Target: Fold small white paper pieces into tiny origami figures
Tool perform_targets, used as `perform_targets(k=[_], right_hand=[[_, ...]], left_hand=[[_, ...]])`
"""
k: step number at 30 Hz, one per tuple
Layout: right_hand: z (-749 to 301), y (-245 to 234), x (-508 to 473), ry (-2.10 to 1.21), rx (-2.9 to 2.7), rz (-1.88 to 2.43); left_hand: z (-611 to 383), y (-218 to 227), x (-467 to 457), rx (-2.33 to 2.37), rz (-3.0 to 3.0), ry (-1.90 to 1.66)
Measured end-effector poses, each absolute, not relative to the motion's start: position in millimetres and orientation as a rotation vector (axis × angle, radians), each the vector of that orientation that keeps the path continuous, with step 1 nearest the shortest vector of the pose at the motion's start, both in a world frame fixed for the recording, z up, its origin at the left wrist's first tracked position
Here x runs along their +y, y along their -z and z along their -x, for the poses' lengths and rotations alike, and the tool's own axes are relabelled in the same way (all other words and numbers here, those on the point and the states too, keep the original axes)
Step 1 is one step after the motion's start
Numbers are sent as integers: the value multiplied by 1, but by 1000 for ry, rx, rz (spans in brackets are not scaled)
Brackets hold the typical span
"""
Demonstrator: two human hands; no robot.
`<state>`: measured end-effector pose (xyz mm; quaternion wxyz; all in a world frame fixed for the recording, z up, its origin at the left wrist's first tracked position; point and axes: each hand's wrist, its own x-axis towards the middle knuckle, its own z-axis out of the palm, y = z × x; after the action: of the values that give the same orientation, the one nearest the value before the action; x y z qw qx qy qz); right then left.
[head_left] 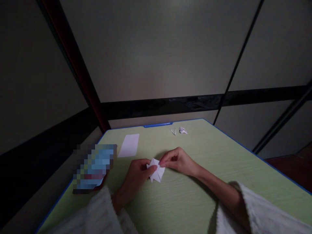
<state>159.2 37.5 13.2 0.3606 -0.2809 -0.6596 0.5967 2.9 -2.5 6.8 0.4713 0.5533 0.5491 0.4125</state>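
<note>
A small piece of folded white paper (156, 175), with several pointed flaps and crease lines, is held just over the table in front of me. My left hand (138, 172) pinches its left side, thumb on top and fingers behind or beneath, partly hidden. At its upper right edge, my right hand (176, 160) grips the paper between thumb and fingertips. Both hands are closed on this same paper.
The pale green table (195, 201) has a blue edge. A flat white sheet (129, 145) lies at the back left, near a blurred-out tablet-like object (95, 167). Thin paper strips (173, 131) and a small folded paper figure (182, 130) lie at the back. Cabinet panels (158, 48) stand behind.
</note>
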Motion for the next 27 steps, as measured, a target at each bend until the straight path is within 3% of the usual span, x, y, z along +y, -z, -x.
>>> perform_targets(k=[27], right_hand=[[-150,-9,32,-1387,-1745,874]], left_hand=[[-3,-9,-2,1482,-1528,-946]])
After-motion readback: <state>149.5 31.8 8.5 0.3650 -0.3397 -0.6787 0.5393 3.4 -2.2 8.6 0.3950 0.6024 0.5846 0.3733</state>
